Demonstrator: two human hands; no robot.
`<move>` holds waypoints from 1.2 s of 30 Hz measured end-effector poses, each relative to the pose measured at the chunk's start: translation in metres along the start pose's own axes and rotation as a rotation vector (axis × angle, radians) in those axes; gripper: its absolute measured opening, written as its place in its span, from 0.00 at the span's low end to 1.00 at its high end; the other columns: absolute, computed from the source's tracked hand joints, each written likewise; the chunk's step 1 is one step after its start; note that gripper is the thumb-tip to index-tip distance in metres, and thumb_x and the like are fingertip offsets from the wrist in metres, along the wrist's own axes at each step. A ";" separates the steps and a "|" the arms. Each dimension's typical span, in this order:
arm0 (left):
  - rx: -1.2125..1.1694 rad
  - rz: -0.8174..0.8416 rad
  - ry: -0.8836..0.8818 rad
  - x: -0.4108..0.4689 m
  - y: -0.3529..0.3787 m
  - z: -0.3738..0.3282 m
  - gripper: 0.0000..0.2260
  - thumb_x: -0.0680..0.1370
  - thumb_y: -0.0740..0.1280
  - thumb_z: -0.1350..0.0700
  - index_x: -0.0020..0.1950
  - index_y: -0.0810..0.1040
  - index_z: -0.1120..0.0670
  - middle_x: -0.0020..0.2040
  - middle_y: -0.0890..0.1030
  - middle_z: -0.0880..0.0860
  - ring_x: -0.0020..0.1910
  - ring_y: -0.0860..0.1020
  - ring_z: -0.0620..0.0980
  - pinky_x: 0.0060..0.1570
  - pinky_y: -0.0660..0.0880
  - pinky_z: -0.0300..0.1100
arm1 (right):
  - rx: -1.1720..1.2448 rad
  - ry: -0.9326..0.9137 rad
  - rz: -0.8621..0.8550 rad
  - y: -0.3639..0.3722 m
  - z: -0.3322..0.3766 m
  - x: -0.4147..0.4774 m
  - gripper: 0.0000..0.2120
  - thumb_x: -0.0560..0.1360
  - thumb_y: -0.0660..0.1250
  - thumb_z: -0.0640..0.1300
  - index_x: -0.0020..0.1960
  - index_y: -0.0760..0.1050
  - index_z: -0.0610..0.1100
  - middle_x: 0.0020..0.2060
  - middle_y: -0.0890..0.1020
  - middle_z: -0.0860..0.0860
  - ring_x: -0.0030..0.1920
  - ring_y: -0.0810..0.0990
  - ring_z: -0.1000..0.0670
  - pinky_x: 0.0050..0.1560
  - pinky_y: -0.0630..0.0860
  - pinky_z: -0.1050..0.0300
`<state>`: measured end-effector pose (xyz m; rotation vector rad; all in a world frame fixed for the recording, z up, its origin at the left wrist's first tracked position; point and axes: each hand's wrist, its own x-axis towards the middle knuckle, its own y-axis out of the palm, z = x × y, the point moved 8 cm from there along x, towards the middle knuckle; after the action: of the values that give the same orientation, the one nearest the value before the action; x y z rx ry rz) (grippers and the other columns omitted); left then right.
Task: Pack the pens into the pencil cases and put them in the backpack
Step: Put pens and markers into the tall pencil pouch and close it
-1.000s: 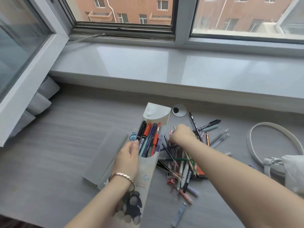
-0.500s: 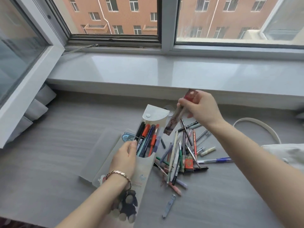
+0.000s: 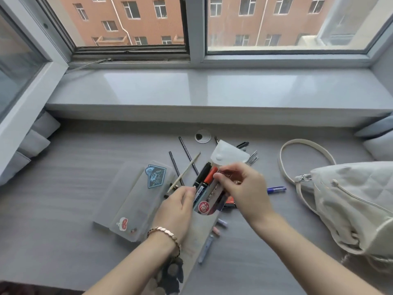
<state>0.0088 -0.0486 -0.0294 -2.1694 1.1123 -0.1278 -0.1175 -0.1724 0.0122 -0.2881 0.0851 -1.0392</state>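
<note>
Left hand [image 3: 177,206] gripped the left edge of a translucent pencil case [image 3: 204,228] at centre frame, thumb near the case mouth, fingers wrapped behind. A rose-gold bracelet [image 3: 164,233] sat on that wrist. Right hand [image 3: 242,188] was pinched on a flat pen pack [image 3: 209,201] with a red round label, its lower end inside the case mouth; fingertips were closed on its upper end. Right hand was motion-blurred.

The case lay tilted, its flap [image 3: 228,155] open and pointing to upper right, with 1 snap button visible. Inside it stood a black marker [image 3: 202,174] and an orange-red marker [image 3: 210,174], side by side, left of the pack. A dark plush charm [image 3: 172,275] hung at the case's lower end, bottom centre.

A 2nd, frosted pencil case [image 3: 131,201] lay flat left of the hands, bearing a blue sticker [image 3: 155,175] and a small red sticker [image 3: 123,223].

Loose pens lay on the grey desk [image 3: 63,220]: 2 dark pens [image 3: 187,154] and a wooden stick above the left hand, a blue pen [image 3: 276,189] right of the right hand, some pale ones below the case. More were partly hidden under the case, count unclear.

A cream quilted backpack [image 3: 353,203] lay at right of frame, strap looped toward upper left, well apart from the hands. Cable grommet [image 3: 203,136] was at upper centre of the desk, below the windowsill [image 3: 212,90].
</note>
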 end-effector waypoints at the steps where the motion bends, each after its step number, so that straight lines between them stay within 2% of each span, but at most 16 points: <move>1: 0.011 0.002 -0.003 -0.003 0.001 0.000 0.10 0.78 0.56 0.45 0.40 0.73 0.41 0.35 0.78 0.40 0.39 0.76 0.39 0.36 0.68 0.35 | -0.099 -0.075 -0.009 -0.001 0.003 -0.003 0.07 0.66 0.74 0.39 0.38 0.79 0.49 0.33 0.81 0.57 0.34 0.78 0.61 0.38 0.72 0.70; 4: 0.015 0.010 -0.029 -0.008 0.007 0.004 0.11 0.78 0.56 0.46 0.41 0.75 0.46 0.36 0.79 0.44 0.40 0.77 0.44 0.37 0.69 0.40 | -0.475 -0.316 0.007 0.006 0.014 -0.011 0.09 0.65 0.75 0.40 0.44 0.81 0.40 0.40 0.82 0.47 0.44 0.78 0.49 0.48 0.73 0.60; 6: 0.020 0.014 -0.041 -0.008 0.012 0.006 0.14 0.78 0.56 0.47 0.40 0.75 0.51 0.36 0.80 0.48 0.40 0.77 0.48 0.38 0.69 0.42 | -0.609 -0.330 0.019 0.012 0.010 -0.013 0.13 0.65 0.75 0.41 0.48 0.81 0.38 0.44 0.82 0.45 0.49 0.78 0.42 0.51 0.73 0.50; 8: 0.038 0.004 -0.054 -0.006 0.015 0.008 0.15 0.79 0.56 0.48 0.38 0.74 0.52 0.33 0.78 0.49 0.37 0.76 0.49 0.36 0.68 0.41 | -0.527 -0.294 0.032 0.008 0.005 -0.010 0.19 0.65 0.74 0.45 0.53 0.78 0.40 0.47 0.79 0.50 0.53 0.74 0.47 0.56 0.68 0.54; 10: 0.053 -0.018 -0.070 -0.002 0.013 0.011 0.15 0.79 0.56 0.48 0.34 0.71 0.50 0.30 0.75 0.47 0.34 0.73 0.46 0.32 0.66 0.38 | -0.301 -0.226 -0.090 -0.013 -0.004 -0.004 0.16 0.68 0.71 0.47 0.54 0.74 0.43 0.45 0.76 0.54 0.49 0.72 0.54 0.54 0.66 0.65; 12: 0.044 -0.041 -0.080 0.003 0.010 0.014 0.17 0.79 0.56 0.48 0.31 0.68 0.50 0.29 0.73 0.49 0.32 0.71 0.49 0.32 0.64 0.42 | -0.193 0.037 -0.266 -0.046 -0.042 0.007 0.09 0.72 0.67 0.45 0.51 0.71 0.46 0.40 0.78 0.50 0.44 0.75 0.48 0.46 0.70 0.59; 13: 0.035 -0.049 -0.086 0.005 0.009 0.016 0.17 0.79 0.55 0.48 0.31 0.68 0.50 0.30 0.74 0.51 0.33 0.71 0.51 0.34 0.64 0.43 | -0.267 0.253 -0.257 -0.057 -0.072 0.011 0.10 0.73 0.65 0.45 0.52 0.69 0.45 0.42 0.79 0.46 0.45 0.77 0.44 0.45 0.70 0.55; 15: 0.033 -0.062 -0.097 0.008 0.006 0.020 0.16 0.79 0.56 0.48 0.32 0.69 0.49 0.31 0.74 0.48 0.36 0.73 0.52 0.36 0.65 0.43 | -0.613 0.632 -0.065 -0.071 -0.124 0.008 0.17 0.73 0.64 0.47 0.58 0.66 0.40 0.52 0.79 0.40 0.54 0.77 0.40 0.49 0.71 0.52; 18: 0.047 -0.069 -0.108 0.010 0.006 0.025 0.15 0.79 0.56 0.48 0.33 0.70 0.47 0.31 0.74 0.45 0.37 0.74 0.51 0.37 0.65 0.42 | -0.762 0.796 -0.028 -0.083 -0.154 0.004 0.21 0.73 0.63 0.45 0.59 0.62 0.34 0.57 0.76 0.34 0.58 0.75 0.36 0.52 0.72 0.49; 23: 0.046 -0.068 -0.134 0.010 0.007 0.030 0.13 0.79 0.55 0.47 0.42 0.76 0.49 0.37 0.79 0.47 0.41 0.76 0.50 0.38 0.67 0.41 | -0.555 0.858 -0.256 -0.093 -0.164 0.007 0.23 0.69 0.64 0.39 0.60 0.61 0.32 0.52 0.79 0.33 0.54 0.78 0.36 0.52 0.75 0.49; 25: 0.046 -0.065 -0.133 0.010 0.005 0.031 0.14 0.79 0.55 0.47 0.39 0.75 0.49 0.35 0.78 0.46 0.38 0.75 0.47 0.34 0.67 0.39 | -0.443 0.866 -0.285 -0.094 -0.166 0.006 0.21 0.69 0.63 0.39 0.57 0.59 0.35 0.48 0.79 0.36 0.51 0.79 0.37 0.51 0.77 0.48; 29: 0.049 -0.092 -0.145 0.011 -0.004 0.037 0.16 0.79 0.55 0.48 0.32 0.70 0.47 0.29 0.74 0.45 0.32 0.71 0.41 0.30 0.63 0.38 | -0.121 0.741 -0.358 -0.090 -0.156 0.010 0.14 0.73 0.58 0.35 0.57 0.59 0.42 0.37 0.73 0.45 0.32 0.76 0.44 0.30 0.76 0.57; 31: 0.048 -0.102 -0.156 0.012 -0.009 0.042 0.17 0.79 0.56 0.48 0.31 0.69 0.48 0.29 0.73 0.45 0.31 0.71 0.42 0.30 0.63 0.39 | -0.199 0.693 -0.216 -0.077 -0.149 0.014 0.05 0.73 0.58 0.37 0.48 0.67 0.44 0.32 0.71 0.47 0.30 0.71 0.47 0.32 0.69 0.56; 32: 0.042 -0.104 -0.161 0.012 -0.011 0.045 0.17 0.79 0.56 0.48 0.31 0.70 0.48 0.29 0.73 0.46 0.32 0.71 0.43 0.31 0.63 0.40 | -0.235 0.675 -0.099 -0.064 -0.146 0.015 0.05 0.73 0.59 0.39 0.39 0.67 0.45 0.29 0.70 0.47 0.28 0.68 0.48 0.31 0.65 0.58; 33: 0.035 -0.102 -0.166 0.013 -0.013 0.048 0.16 0.79 0.55 0.48 0.32 0.70 0.48 0.30 0.74 0.46 0.32 0.71 0.44 0.32 0.64 0.41 | -0.280 0.646 0.011 -0.051 -0.141 0.015 0.11 0.72 0.60 0.40 0.32 0.65 0.46 0.26 0.69 0.48 0.27 0.66 0.49 0.29 0.61 0.59; 36: 0.022 -0.115 -0.160 0.014 -0.019 0.051 0.16 0.79 0.56 0.49 0.32 0.71 0.49 0.30 0.75 0.46 0.32 0.72 0.44 0.33 0.64 0.42 | -0.568 0.499 0.204 -0.020 -0.121 0.013 0.12 0.69 0.64 0.42 0.29 0.67 0.46 0.27 0.73 0.48 0.32 0.72 0.46 0.29 0.64 0.60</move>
<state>0.0497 -0.0251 -0.0593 -2.1827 0.8927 -0.0171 -0.1524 -0.2165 -0.0972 -0.5152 0.8520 -0.8473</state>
